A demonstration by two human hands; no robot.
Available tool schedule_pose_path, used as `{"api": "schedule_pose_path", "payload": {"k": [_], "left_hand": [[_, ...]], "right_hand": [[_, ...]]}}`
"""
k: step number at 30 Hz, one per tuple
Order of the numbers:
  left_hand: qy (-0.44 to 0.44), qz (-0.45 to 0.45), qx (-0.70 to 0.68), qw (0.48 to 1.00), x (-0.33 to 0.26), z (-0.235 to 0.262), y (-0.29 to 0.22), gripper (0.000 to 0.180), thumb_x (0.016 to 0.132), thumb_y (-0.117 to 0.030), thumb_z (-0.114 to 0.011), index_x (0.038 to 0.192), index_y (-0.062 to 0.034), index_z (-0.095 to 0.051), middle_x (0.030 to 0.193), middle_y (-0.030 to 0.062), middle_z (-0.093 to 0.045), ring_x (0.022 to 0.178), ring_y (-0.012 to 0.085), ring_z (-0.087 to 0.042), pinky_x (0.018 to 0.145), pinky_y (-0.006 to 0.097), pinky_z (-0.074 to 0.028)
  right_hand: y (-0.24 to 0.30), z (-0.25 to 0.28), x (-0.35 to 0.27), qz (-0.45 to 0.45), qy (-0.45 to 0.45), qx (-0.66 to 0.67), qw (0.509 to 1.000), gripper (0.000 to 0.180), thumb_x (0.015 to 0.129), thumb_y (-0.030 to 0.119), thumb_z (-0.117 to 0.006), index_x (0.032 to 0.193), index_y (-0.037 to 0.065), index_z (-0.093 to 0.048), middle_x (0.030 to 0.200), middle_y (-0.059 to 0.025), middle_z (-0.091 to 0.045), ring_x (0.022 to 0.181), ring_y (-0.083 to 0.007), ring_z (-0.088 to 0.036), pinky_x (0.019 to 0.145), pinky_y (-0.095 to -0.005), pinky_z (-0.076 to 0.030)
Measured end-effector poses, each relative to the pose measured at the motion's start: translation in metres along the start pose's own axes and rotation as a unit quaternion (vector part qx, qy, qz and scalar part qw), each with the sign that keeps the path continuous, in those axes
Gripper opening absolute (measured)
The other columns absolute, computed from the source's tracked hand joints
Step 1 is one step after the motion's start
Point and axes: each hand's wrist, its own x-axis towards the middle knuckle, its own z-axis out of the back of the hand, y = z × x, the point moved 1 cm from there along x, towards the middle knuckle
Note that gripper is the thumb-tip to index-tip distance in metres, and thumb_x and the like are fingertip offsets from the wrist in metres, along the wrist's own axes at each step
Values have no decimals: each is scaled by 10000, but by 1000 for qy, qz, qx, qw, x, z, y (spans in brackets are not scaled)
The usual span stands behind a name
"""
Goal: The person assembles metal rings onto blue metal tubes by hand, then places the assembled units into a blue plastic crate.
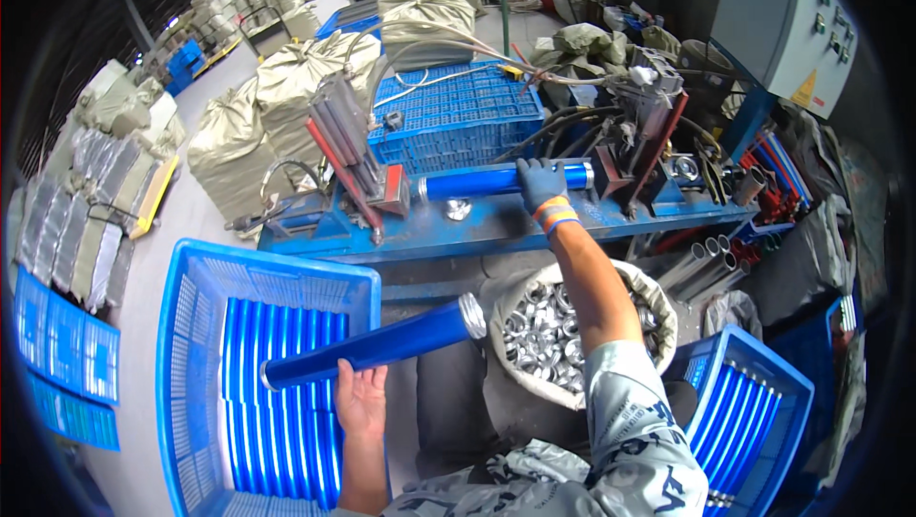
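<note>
Patterned grey sleeves fill the lower edge as a worker faces a blue press bench (496, 226). Left hand (361, 401), bare, is clamped from below on a blue tube (372, 345) with a silver cap at its right end; the tube lies slanted above the left crate (191, 345), which is stocked with more blue tubes. Right hand (541, 183), in a dark glove with an orange-and-blue cuff, is closed over a second blue tube (477, 180) lying level on the bench between two red-and-grey clamps (its fingertips are hidden behind the tube). A white sack of silver caps (544, 331) sits between the arms, partly covered by the right forearm. Another crate (754, 403) of tubes stands at lower right, its far corner cut off by the dark rim. Behind the bench, an upturned blue crate (458, 116), hoses and grey sacks crowd together; the background is hard to make out.
</note>
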Motion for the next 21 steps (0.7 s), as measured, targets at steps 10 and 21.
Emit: {"api": "schedule_pose_path", "payload": {"k": [10, 21], "left_hand": [[94, 116, 67, 986, 99, -120, 159, 541, 1140, -304, -791, 1595, -98, -585, 1552, 108, -670, 1487, 324, -628, 1280, 602, -487], [-44, 122, 95, 987, 345, -217, 326, 763, 957, -223, -996, 1529, 70, -585, 1532, 264, -640, 1422, 471, -648, 1104, 581, -672]], "right_hand": [[-108, 252, -138, 53, -334, 407, 849, 734, 915, -6, -781, 1620, 22, -577, 1383, -186, -714, 1174, -287, -768, 1028, -402, -619], [-202, 284, -453, -221, -333, 635, 662, 795, 1027, 242, -805, 1689, -55, -480, 1513, -262, -713, 1308, -343, -768, 1146, -472, -618]]}}
